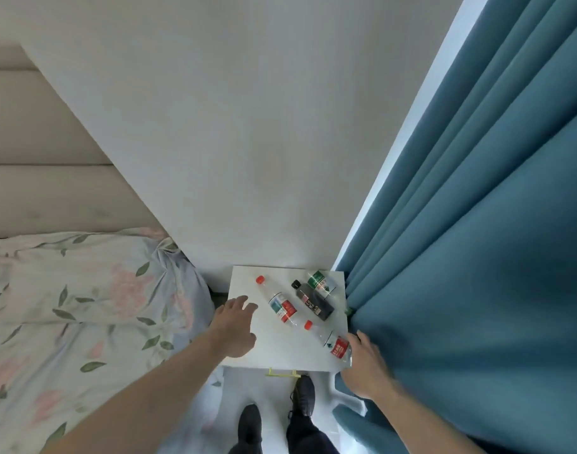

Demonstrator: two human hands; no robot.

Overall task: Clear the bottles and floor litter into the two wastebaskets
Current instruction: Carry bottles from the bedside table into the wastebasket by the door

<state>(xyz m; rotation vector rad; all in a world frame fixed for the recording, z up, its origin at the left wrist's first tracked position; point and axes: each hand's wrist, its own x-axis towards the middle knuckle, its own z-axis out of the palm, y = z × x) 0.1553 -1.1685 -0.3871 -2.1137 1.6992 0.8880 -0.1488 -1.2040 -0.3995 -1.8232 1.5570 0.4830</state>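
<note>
Several bottles lie on a small white bedside table (248, 358). A clear bottle with a red cap (277, 301) lies at the middle. A dark bottle with a black cap (313, 303) lies to its right, and a green-labelled bottle (321, 283) is at the back right corner. Another red-capped clear bottle (329, 340) lies at the front right. My left hand (234, 326) hovers over the table's left part with fingers spread, holding nothing. My right hand (365, 368) is at the base of the front right bottle; its fingers are hidden from view.
A bed with floral bedding (67, 306) fills the left. A blue curtain (477, 224) hangs close on the right, touching the table's edge. A white wall (231, 142) stands behind. My dark shoes (280, 411) stand on the pale floor before the table.
</note>
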